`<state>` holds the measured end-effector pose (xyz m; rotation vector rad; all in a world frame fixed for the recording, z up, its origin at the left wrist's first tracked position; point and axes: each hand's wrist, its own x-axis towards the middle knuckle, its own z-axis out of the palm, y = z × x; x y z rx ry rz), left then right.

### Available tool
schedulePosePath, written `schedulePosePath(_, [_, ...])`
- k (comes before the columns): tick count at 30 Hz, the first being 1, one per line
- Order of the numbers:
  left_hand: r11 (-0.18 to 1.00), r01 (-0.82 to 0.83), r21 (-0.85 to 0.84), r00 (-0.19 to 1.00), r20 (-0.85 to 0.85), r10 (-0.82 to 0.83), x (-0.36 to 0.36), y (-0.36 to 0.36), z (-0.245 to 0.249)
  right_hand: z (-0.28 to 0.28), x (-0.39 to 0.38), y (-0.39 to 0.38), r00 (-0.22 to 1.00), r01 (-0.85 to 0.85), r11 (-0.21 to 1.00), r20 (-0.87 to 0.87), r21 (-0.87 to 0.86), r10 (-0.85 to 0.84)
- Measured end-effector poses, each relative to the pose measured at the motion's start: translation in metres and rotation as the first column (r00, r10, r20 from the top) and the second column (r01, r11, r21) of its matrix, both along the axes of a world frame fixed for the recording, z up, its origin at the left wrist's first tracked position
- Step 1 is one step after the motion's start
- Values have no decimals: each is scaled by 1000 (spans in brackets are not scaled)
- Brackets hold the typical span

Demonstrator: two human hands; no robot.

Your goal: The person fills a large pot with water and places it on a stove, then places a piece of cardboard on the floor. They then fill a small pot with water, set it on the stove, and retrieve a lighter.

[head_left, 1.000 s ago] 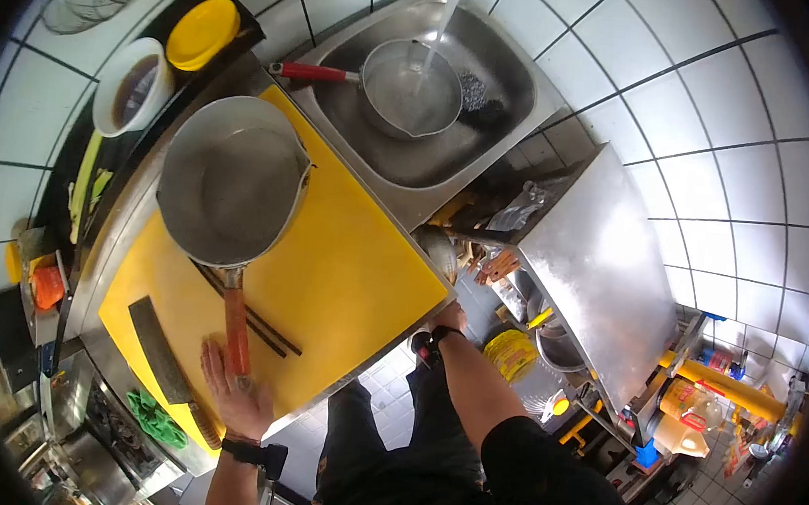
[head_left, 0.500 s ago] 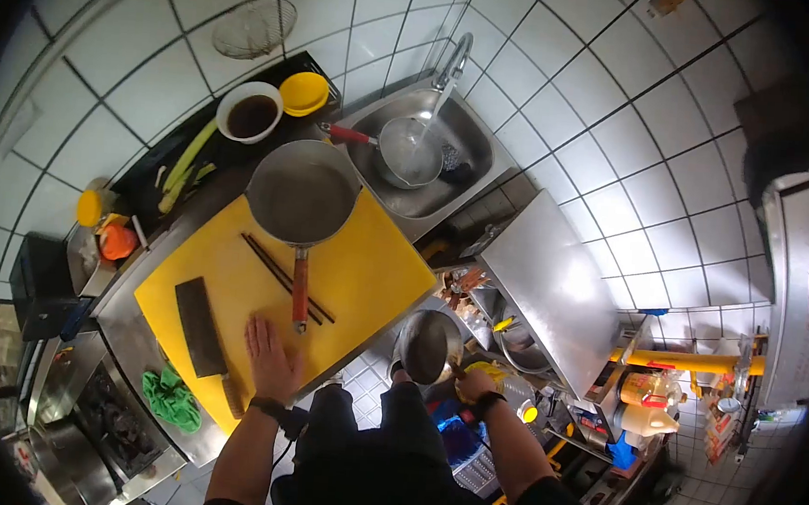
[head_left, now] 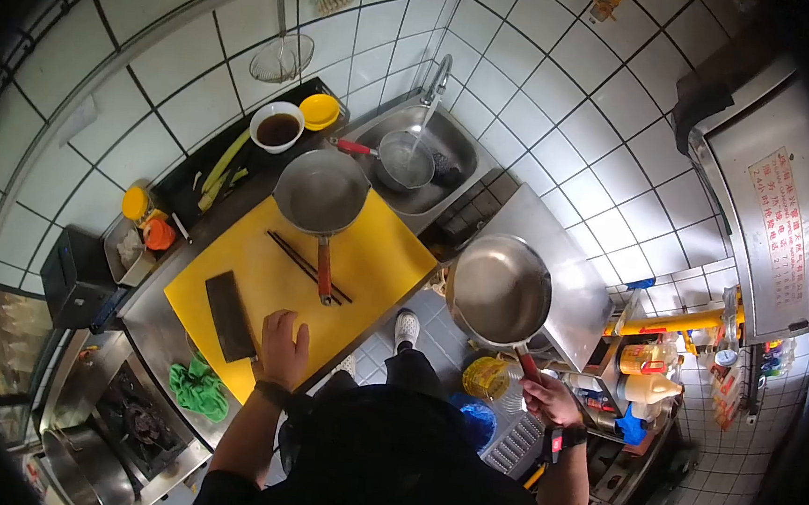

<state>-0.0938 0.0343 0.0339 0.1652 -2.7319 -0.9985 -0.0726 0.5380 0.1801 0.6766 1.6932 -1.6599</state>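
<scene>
My right hand (head_left: 552, 399) is wrapped round the reddish handle of a metal saucepan (head_left: 501, 292), raised beside the steel counter. My left hand (head_left: 282, 349) rests open on the yellow cutting board (head_left: 390, 261), its fingers slightly bent and apart. Just left of it lies a cleaver (head_left: 229, 315), whose handle is mostly hidden by the hand. A pair of dark chopsticks (head_left: 305, 264) lies diagonally across the board. At the board's far edge sits a second saucepan (head_left: 320, 192), its handle pointing toward me.
Water runs from the tap (head_left: 438, 77) into a red-handled pot (head_left: 404, 161) in the sink (head_left: 466, 172). Behind the board stand a bowl of dark liquid (head_left: 276, 128) and a yellow container (head_left: 319, 112). A green cloth (head_left: 198, 388) lies near the stove (head_left: 144, 427).
My right hand has lifted the saucepan up from low beside the board's right side to above the counter's edge. My left hand has stayed on the board, its fingers now more bent.
</scene>
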Motion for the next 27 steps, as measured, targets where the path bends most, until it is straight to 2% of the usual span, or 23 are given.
schedulePosePath(1, [1000, 2, -8, 1000, -6, -2, -9, 5, 18, 6, -15, -20, 999, 29, 1000, -36, 7, -28])
schedulePosePath(3, [981, 183, 61, 971, -166, -171, -27, 21, 54, -7, -37, -28, 996, 50, 999, -81, 4, -49])
schedulePosePath(4, [969, 245, 35, 955, -182, -234, -41, 32, 76, -13, -45, -29, 990, 71, 997, -122, 4, -70])
schedulePosePath(5, [970, 239, 33, 958, -170, -230, -54, 42, 94, -16, -53, -30, 992, 65, 998, -111, 0, -65])
schedulePosePath(7, [903, 430, -17, 891, -151, -427, -83, 60, 117, -23, -80, -30, 990, 57, 998, -127, 2, -56])
schedulePosePath(10, [884, 464, 59, 875, -186, -447, -125, 87, 125, -40, -112, -13, 992, 36, 999, -119, 10, -35])
schedulePosePath(13, [876, 475, 87, 876, -140, -461, -172, 112, 113, -38, -152, 3, 993, 1, 999, -119, 36, 3])
schedulePosePath(15, [884, 454, 111, 890, -95, -445, -205, 130, 100, -40, -176, 20, 1000, 27, 998, 4, 54, -27])
schedulePosePath(16, [886, 445, 129, 896, -59, -441, -222, 139, 93, -40, -188, 24, 1000, 22, 993, -24, 117, -20])
schedulePosePath(20, [916, 371, 151, 916, 105, -388, -298, 170, 62, -40, -223, 54, 999, 13, 991, -45, 130, -8])
schedulePosePath(23, [946, 306, 104, 936, 147, -319, -347, 187, 18, -39, -242, 76, 998, -34, 988, -54, 148, 43])
schedulePosePath(25, [982, 186, 34, 960, 208, -189, -380, 193, -5, -40, -247, 90, 1000, -12, 990, -16, 139, 14])
schedulePosePath(26, [982, 184, 36, 959, 211, -188, -400, 192, -17, -40, -249, 95, 1000, -7, 993, -24, 117, 9])
schedulePosePath(27, [992, 127, -23, 935, 336, -112, -422, 188, -29, -40, -251, 101, 999, 0, 996, -35, 95, 3])
